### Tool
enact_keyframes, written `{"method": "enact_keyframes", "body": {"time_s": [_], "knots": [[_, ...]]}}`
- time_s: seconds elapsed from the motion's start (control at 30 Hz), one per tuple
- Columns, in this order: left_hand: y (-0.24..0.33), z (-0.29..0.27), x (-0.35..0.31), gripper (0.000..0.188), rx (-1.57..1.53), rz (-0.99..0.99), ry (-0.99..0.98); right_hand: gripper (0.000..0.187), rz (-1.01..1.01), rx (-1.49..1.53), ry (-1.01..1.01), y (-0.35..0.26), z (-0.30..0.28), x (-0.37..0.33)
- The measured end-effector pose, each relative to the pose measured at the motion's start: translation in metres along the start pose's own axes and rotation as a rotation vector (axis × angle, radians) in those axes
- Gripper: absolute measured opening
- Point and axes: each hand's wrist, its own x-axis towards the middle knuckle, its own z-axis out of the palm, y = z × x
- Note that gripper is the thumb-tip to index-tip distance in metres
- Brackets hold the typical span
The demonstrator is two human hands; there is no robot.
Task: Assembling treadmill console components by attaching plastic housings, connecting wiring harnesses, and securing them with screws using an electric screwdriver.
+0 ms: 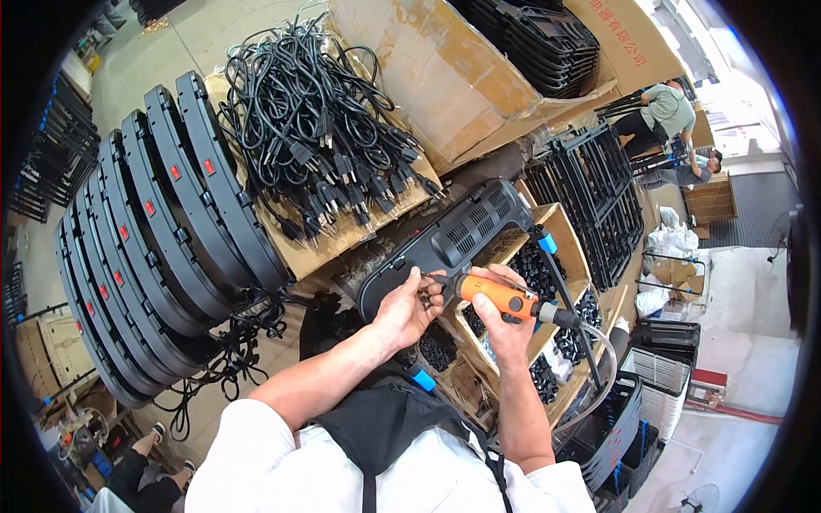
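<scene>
Orange pneumatic screwdriver [496, 295]: gripped in the right hand [505, 332], before the torso, its nose toward the left hand.
Left hand [409, 309]: fingers curled narrow beside the screwdriver's nose; whether they pinch a small part, cannot tell.
Black vented housing [466, 229]: lies aslant just beyond both hands; contact with the left fingers cannot be told.
Bit and fingertips: a likely hazard; were the tool triggered this near, a slipping bit could nick the left fingers.
Housing surface: could be scratched, should the bit skid off across the plastic.
Clear air hose [611, 376]: loops from the tool's tail near a blue-capped black bar [560, 278]; might snag there and pull the aim aside.
Wooden compartment box [560, 224]: beneath the tool; a dropped fastener could vanish among its small black parts [530, 263].
</scene>
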Motion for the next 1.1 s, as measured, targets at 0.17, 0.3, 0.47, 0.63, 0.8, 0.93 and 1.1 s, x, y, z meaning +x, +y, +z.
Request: {"method": "enact_keyframes", "body": {"time_s": [0.17, 0.3, 0.47, 0.63, 0.8, 0.93, 1.1], "knots": [[-0.008, 0.004, -0.015, 0.038, 0.223, -0.014, 0.080, 0.050, -0.022, -0.038, 0.039, 0.017, 0.018, 0.013], [-0.003, -0.002, -0.030, 0.035, 0.310, -0.036, 0.054, 0.050, -0.023, -0.053, 0.017, 0.018, 0.030, 0.021], [0.006, -0.024, -0.037, 0.033, 0.503, -0.005, -0.023, 0.050, -0.016, -0.054, -0.004, 0.013, 0.039, 0.025], [0.007, -0.020, -0.045, 0.031, 0.561, 0.053, 0.053, 0.049, -0.025, -0.096, -0.046, 0.006, 0.051, 0.030], [0.014, -0.013, -0.053, 0.030, 0.477, 0.027, 0.156, 0.037, -0.124, -0.282, -0.159, 0.010, 0.055, 0.041], [0.016, -0.017, -0.052, 0.030, 0.427, 0.032, 0.168, 0.034, -0.154, -0.272, -0.175, 0.015, 0.055, 0.046], [0.014, -0.014, -0.045, 0.030, 0.306, 0.050, 0.227, 0.041, -0.123, -0.268, -0.162, 0.009, 0.057, 0.048]]}}
